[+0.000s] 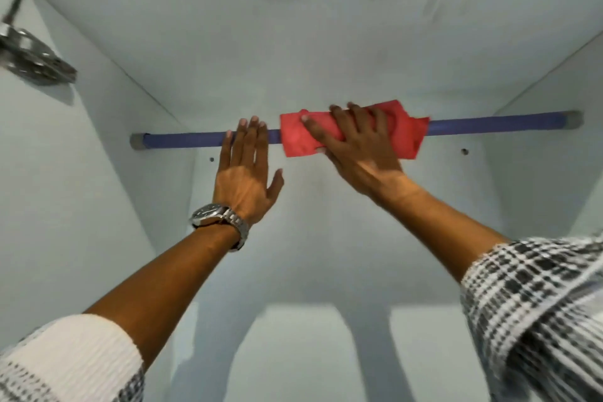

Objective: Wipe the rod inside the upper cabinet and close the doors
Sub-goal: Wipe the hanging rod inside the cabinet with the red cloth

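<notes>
right hand (355, 143) grip: wrapped on red cloth (403, 134) around rod (186, 140) | rod axis runs left-right through grip, unwiped blue span both sides | left hand (243, 173) flat-open, fingertips on rod just left, holding nothing

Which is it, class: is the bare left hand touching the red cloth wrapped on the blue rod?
Apart. The head view shows bare blue rod between the left hand and red cloth.
</notes>
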{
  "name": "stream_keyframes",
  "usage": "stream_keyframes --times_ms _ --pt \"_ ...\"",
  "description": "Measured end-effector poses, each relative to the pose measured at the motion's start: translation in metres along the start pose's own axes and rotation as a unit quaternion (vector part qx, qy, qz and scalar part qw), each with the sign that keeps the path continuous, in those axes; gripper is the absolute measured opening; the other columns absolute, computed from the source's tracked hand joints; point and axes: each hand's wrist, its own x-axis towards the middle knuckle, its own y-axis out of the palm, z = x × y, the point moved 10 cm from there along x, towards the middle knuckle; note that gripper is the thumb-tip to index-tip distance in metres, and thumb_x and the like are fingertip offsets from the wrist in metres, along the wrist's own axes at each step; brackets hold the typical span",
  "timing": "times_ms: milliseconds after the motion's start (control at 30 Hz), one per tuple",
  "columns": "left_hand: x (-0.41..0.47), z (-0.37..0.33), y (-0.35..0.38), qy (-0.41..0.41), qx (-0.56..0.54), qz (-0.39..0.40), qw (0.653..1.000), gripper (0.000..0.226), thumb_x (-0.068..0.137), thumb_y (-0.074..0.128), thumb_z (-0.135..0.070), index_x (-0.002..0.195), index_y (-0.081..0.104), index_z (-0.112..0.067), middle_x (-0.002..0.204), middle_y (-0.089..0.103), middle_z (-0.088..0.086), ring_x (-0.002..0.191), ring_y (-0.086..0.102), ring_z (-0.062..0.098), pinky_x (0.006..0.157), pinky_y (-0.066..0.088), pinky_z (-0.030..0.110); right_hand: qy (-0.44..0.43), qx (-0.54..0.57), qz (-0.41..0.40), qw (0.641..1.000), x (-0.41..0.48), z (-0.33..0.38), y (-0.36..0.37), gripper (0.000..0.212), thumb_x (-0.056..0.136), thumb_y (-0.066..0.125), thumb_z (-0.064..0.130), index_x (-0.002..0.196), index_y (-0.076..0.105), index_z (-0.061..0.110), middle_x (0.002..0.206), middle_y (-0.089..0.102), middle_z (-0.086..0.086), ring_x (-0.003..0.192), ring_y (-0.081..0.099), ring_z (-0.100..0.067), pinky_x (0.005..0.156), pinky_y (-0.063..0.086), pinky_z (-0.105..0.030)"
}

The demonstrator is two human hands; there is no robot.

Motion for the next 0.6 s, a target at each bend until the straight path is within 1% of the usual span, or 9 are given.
stream_keyframes --times_ms 67,167,200,267,333,400,433,500,600 --pt "-0.015 0.047 0.001 -0.047 0.005 0.022 0.999 0.084 0.098 0.053 -0.039 0.157 0.011 0.003 0.166 0.01 0.022 0.155 0.009 0.037 0.127 0.014 0.052 0.001 0.019 -0.008 1.0 0.027 0.054 0.002 0.056 0.104 0.049 0.044 0.156 0.027 0.039 0.15 0.05 -0.019 0.131 0.049 -0.048 0.106 0.037 -0.063" --pt "-0.04 0.104 0.005 -0.114 0.033 0.05 0.992 0.091 0.092 0.063 -0.035 0.157 0.01 0.002 0.166 0.01 0.024 0.154 0.012 0.039 0.127 0.015 0.052 -0.012 0.063 0.005 0.998 0.064 0.126 0.001 0.053 0.107 0.034 0.054 0.157 0.026 0.039 0.154 0.046 -0.019 0.135 0.045 -0.048 0.11 0.033 -0.065" --pt "-0.047 0.12 0.006 -0.13 0.039 0.054 0.989 0.093 0.092 0.064 -0.035 0.157 0.009 0.002 0.165 0.011 0.024 0.153 0.013 0.039 0.127 0.015 0.052 -0.017 0.077 0.01 0.997 0.073 0.146 0.001 0.053 0.107 0.03 0.055 0.157 0.025 0.039 0.155 0.044 -0.019 0.136 0.044 -0.047 0.111 0.032 -0.065" --pt "-0.056 0.144 0.005 -0.152 0.045 0.051 0.986 0.096 0.091 0.065 -0.037 0.158 0.007 0.001 0.166 0.01 0.024 0.154 0.01 0.038 0.127 0.016 0.051 -0.015 0.091 0.017 0.996 0.086 0.174 0.003 0.054 0.108 0.027 0.055 0.158 0.023 0.036 0.158 0.041 -0.021 0.139 0.042 -0.047 0.114 0.031 -0.065" --pt "-0.058 0.156 0.005 -0.144 0.051 0.045 0.987 0.099 0.09 0.067 -0.037 0.158 0.005 0.0 0.166 0.009 0.022 0.155 0.008 0.036 0.128 0.015 0.049 0.016 0.098 0.022 0.995 0.095 0.184 0.006 0.06 0.108 0.028 0.055 0.16 0.023 0.025 0.159 0.039 -0.021 0.139 0.044 -0.045 0.115 0.032 -0.064" --pt "-0.058 0.157 0.005 -0.129 0.046 0.04 0.99 0.1 0.09 0.067 -0.039 0.158 0.005 0.0 0.166 0.009 0.021 0.155 0.008 0.035 0.128 0.012 0.047 0.045 0.115 0.029 0.992 0.098 0.181 0.007 0.066 0.109 0.027 0.054 0.157 0.029 0.01 0.157 0.042 -0.022 0.138 0.047 -0.042 0.118 0.032 -0.06" --pt "-0.058 0.155 0.005 -0.127 0.041 0.036 0.99 0.099 0.091 0.067 -0.04 0.158 0.006 0.0 0.166 0.01 0.021 0.155 0.009 0.036 0.127 0.011 0.047 0.042 0.117 0.034 0.992 0.098 0.179 0.007 0.067 0.109 0.026 0.054 0.154 0.034 0.005 0.156 0.043 -0.022 0.137 0.048 -0.042 0.12 0.03 -0.059" --pt "-0.053 0.146 0.005 -0.125 0.022 0.027 0.992 0.097 0.092 0.066 -0.041 0.158 0.008 0.001 0.166 0.011 0.022 0.155 0.01 0.036 0.128 0.012 0.047 0.022 0.114 0.03 0.993 0.094 0.172 0.006 0.063 0.109 0.025 0.054 0.146 0.044 0.006 0.15 0.049 -0.023 0.135 0.049 -0.041 0.124 0.024 -0.058" --pt "-0.042 0.115 0.002 -0.108 -0.015 0.003 0.994 0.092 0.095 0.058 -0.047 0.158 0.009 0.001 0.166 0.012 0.021 0.155 0.012 0.035 0.128 0.015 0.049 0.055 0.107 0.015 0.993 0.074 0.134 0.002 0.058 0.106 0.029 0.059 0.139 0.052 0.018 0.135 0.06 -0.019 0.129 0.052 -0.04 0.122 0.021 -0.065"
